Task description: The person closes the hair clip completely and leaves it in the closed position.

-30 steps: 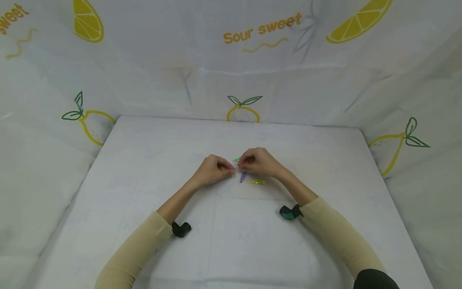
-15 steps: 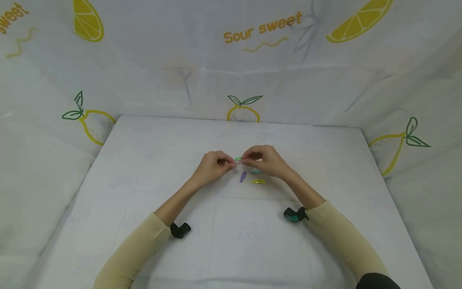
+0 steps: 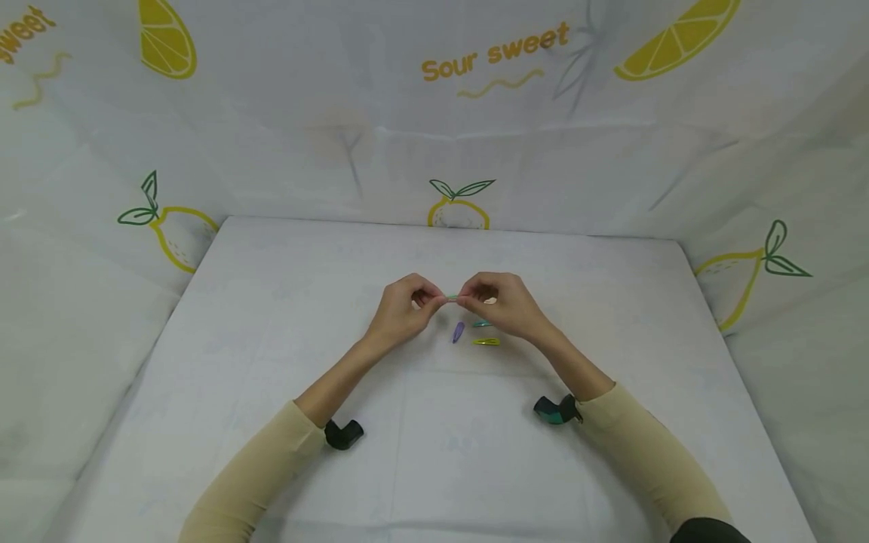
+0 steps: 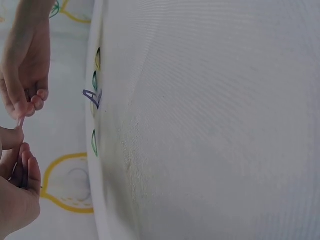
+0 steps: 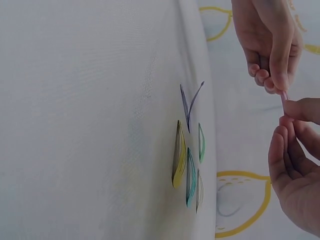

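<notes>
Holding a pink clip by both ends above the tabletop

Nearest, beige sleeves are stretched in over the tabletop, with black fittings worn at the wrists. Beyond them, midway between the tabletop's left and right edges and closer to its far edge, a small group of hair clips is spread. Foremost is the yellow clip, laid roughly parallel to the far edge. Just past it, the teal clip is laid much the same way, and beside it, towards the left edge, the purple clip is turned askew; its two arms are seen splayed apart in the right wrist view.

Farther out, the pink clip is held clear of the surface. One end is pinched by the left hand, the other by the right hand, thumb against finger on each side. The green clip and a pale clip are lying towards the far edge, partly screened by the hands in the head view.

The step in hand is judged to be working the pink clip between the fingertips; whether it is being sprung apart or pressed flat cannot be told. For the next move, a firm pinch and a slight bend would seem to be called for.
</notes>
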`<control>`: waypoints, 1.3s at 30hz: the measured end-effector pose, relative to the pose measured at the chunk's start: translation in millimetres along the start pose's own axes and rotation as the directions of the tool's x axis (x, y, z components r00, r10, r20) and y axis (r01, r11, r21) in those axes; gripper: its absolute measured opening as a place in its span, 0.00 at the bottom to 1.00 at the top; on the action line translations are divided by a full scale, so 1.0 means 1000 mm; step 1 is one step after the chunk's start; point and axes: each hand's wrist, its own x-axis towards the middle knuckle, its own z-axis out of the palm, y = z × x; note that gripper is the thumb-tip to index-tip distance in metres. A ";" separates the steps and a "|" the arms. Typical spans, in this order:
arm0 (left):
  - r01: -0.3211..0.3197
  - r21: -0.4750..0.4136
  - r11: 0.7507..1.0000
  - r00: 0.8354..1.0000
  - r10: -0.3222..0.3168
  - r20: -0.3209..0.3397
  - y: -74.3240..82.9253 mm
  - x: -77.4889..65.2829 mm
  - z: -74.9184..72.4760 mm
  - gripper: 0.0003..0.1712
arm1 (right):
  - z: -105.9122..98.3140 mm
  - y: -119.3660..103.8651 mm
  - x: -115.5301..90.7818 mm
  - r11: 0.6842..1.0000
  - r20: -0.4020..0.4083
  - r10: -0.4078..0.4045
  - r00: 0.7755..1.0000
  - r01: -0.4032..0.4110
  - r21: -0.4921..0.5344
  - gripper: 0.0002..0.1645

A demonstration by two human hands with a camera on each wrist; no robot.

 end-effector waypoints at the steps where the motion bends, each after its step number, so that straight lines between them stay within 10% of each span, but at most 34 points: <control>1: -0.001 -0.001 1.000 1.000 0.001 -0.005 0.001 0.000 0.001 0.06 | 0.000 0.000 0.000 1.000 -0.011 0.001 1.000 -0.001 -0.001 0.05; 22: 0.060 -0.037 0.997 0.996 -0.063 -0.067 0.002 0.002 0.006 0.06 | 0.006 -0.002 0.005 1.000 -0.112 0.016 0.994 -0.013 0.027 0.03; 39: 0.217 -0.193 0.957 0.976 -0.215 0.031 -0.005 0.002 0.001 0.13 | 0.006 0.002 0.003 0.998 -0.092 0.000 0.996 0.005 0.057 0.04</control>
